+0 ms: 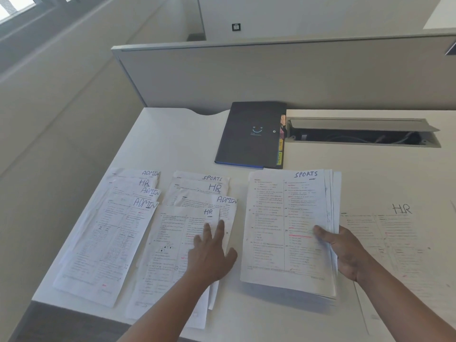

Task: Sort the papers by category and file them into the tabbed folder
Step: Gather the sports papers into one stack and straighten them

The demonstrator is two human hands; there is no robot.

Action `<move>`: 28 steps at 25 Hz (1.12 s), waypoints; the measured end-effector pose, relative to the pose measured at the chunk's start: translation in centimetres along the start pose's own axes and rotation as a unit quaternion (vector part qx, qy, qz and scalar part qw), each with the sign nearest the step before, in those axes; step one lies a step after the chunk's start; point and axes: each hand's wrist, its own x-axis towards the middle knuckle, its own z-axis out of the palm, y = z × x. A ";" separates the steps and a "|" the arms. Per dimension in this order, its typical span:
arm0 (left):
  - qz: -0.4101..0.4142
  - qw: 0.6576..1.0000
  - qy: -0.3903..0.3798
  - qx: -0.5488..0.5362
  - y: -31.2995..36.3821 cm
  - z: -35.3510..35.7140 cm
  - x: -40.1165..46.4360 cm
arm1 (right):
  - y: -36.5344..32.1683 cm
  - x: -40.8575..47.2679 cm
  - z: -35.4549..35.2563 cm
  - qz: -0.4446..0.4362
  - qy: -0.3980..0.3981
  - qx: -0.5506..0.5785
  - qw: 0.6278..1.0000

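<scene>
- The fingers [217,230] of the left hand [209,253] lie straight and spread, flat on the middle spread of papers [177,243], gripping nothing; the thumb points out to the right, toward the held stack.
- The right hand [345,253] pinches the right edge of a stack of papers [288,225], thumb on the top sheet and the other fingers tucked beneath; the stack sits just in front of the folder, its near edge lifted off the desk with a shadow under it; the top sheet is thin white printed paper in two columns, headed SPORTS in blue pen.
- The tabbed folder [249,134] lies closed and flat at the back of the white desk [177,139], a smooth dark rectangle with a small pale smile mark on the cover, a blue rim at its near edge and coloured tabs down its right side.
- In front and to the left of the folder, the middle spread fans out in overlapping sheets headed SPORTS, HR, ADMIN and HR.
- Further left of the folder lies another fanned pile [108,233], headed ADMIN, HR, ADMIN, ADMIN.
- Right of the folder a grey metal cable tray [360,132] stands open in the desk; in front of it a single sheet [394,238] headed HR lies flat.
</scene>
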 end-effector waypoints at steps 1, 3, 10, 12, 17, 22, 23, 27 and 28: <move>0.011 0.999 0.032 -0.011 -0.4 -0.8 0.4 | 0.1 0.1 0.1 -0.005 -0.009 -0.005 1.000; 0.010 0.994 0.096 -0.045 -1.8 -2.7 2.2 | 0.0 0.5 0.9 -0.006 -0.020 -0.004 1.000; -0.108 0.974 0.136 -0.146 -10.9 -9.0 10.6 | -0.6 1.8 9.0 0.000 -0.019 -0.027 0.999; -0.106 0.971 0.130 -0.169 -12.2 -10.3 12.7 | -0.4 2.2 11.0 -0.001 -0.020 -0.039 0.999; -0.091 0.958 0.136 -0.237 -13.5 -12.3 17.6 | 0.5 3.1 15.1 0.009 -0.018 -0.073 0.997; -0.097 0.950 0.117 -0.273 -13.4 -14.4 21.1 | 1.9 3.8 17.5 0.020 -0.016 -0.088 0.996; -0.108 0.948 0.110 -0.280 -13.4 -14.6 21.7 | 2.2 3.9 17.7 0.023 -0.014 -0.089 0.996; -0.136 0.934 0.092 -0.318 -13.1 -14.7 22.6 | 3.1 4.5 18.1 0.031 0.003 -0.093 0.995; -0.138 0.930 0.090 -0.330 -13.0 -14.6 22.7 | 3.1 4.6 18.3 0.032 0.004 -0.092 0.995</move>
